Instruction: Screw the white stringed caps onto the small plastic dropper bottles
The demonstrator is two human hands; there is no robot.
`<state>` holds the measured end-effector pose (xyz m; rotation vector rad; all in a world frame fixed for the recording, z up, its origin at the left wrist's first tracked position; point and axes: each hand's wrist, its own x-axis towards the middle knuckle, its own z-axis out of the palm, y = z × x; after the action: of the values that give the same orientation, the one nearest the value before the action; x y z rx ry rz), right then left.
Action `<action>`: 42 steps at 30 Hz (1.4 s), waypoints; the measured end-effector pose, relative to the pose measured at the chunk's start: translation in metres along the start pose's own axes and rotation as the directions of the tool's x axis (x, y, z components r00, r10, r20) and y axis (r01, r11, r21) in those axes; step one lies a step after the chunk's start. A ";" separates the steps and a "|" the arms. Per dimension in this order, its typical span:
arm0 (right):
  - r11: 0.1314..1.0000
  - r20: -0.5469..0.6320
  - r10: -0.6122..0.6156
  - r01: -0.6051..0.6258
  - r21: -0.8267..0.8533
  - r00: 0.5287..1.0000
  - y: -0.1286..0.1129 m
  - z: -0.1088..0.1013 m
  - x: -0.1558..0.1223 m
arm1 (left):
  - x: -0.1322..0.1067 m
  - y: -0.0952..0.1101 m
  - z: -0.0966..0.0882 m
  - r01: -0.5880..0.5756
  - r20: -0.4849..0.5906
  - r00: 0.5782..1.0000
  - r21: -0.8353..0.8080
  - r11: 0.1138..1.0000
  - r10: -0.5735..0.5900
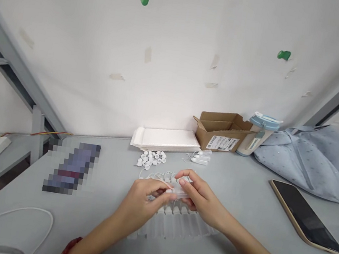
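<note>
Above the middle of the desk, my left hand (141, 201) and my right hand (202, 195) meet around a small clear plastic tube (180, 193). My left thumb and fingers pinch the end that has a white part on it. The right hand's fingers are curled round the other end. Below them lies a row of similar translucent tubes (173, 226) with white tops and thin white cords, partly hidden by my hands. Just behind is a loose heap of small white caps (151, 158). A few more corded tubes (200, 161) lie to its right.
Along the wall stand a stack of white padded envelopes (169, 139), an open cardboard box (224, 133) and a blue-lidded cup (255, 135). A light blue fabric bag (304, 160) and a phone (307, 217) lie right; a pixelated object (72, 167) and a white cable (50, 219) left.
</note>
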<state>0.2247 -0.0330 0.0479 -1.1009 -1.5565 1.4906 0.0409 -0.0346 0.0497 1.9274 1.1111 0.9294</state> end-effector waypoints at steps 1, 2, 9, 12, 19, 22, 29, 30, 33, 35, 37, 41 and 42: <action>1.000 0.001 -0.006 0.006 -0.013 1.000 -0.001 0.000 -0.001 | 0.000 0.001 -0.001 0.079 0.040 0.996 -0.037 0.996 -0.077; 1.000 0.001 -0.013 0.013 -0.028 1.000 -0.002 0.000 -0.001 | 0.000 0.002 -0.002 0.152 0.084 0.986 -0.068 0.986 -0.146; 0.994 0.008 -0.047 0.048 -0.100 0.999 -0.003 -0.002 -0.002 | 0.001 0.005 -0.003 0.314 0.189 0.943 -0.217 0.924 -0.275; 0.992 0.015 -0.027 0.028 -0.120 1.000 -0.002 -0.002 -0.002 | 0.000 0.005 -0.002 0.276 0.151 0.958 -0.239 0.931 -0.245; 0.995 0.029 -0.014 0.016 -0.096 0.999 -0.003 -0.003 -0.002 | -0.002 0.001 0.001 0.089 0.013 0.996 -0.120 0.989 -0.088; 0.997 0.017 -0.024 0.025 -0.074 1.000 -0.005 -0.003 -0.003 | -0.002 0.004 0.000 0.137 0.063 0.990 -0.176 0.975 -0.128; 0.999 -0.005 -0.021 0.020 -0.042 1.000 -0.007 -0.004 -0.003 | 0.000 0.004 0.000 0.246 0.225 0.953 -0.186 0.951 -0.202; 1.000 0.002 -0.008 0.008 -0.027 1.000 -0.007 -0.004 -0.003 | 0.000 0.004 0.001 0.203 0.194 0.966 -0.167 0.965 -0.170; 1.000 0.024 0.014 -0.014 0.008 1.000 -0.007 -0.004 -0.004 | 0.000 0.006 0.002 0.049 0.097 0.994 -0.055 0.997 -0.044; 1.000 0.024 0.005 -0.005 0.001 1.000 -0.008 -0.004 -0.005 | 0.000 0.007 0.001 0.051 0.137 0.990 -0.042 0.998 -0.045; 1.000 0.020 0.001 -0.001 -0.022 1.000 -0.009 -0.004 -0.006 | 0.000 0.005 0.000 0.147 0.222 0.968 -0.114 0.983 -0.119; 0.994 0.008 0.001 0.000 -0.106 1.000 -0.009 -0.003 -0.006 | 0.000 -0.002 0.001 0.358 0.330 0.908 -0.284 0.890 -0.259; 0.992 0.007 -0.007 0.008 -0.125 1.000 -0.008 -0.002 -0.006 | -0.001 -0.004 0.002 0.378 0.343 0.899 -0.295 0.877 -0.272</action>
<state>0.2282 -0.0378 0.0567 -1.1608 -1.6752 1.4089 0.0407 -0.0340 0.0455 1.4613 0.9766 0.5834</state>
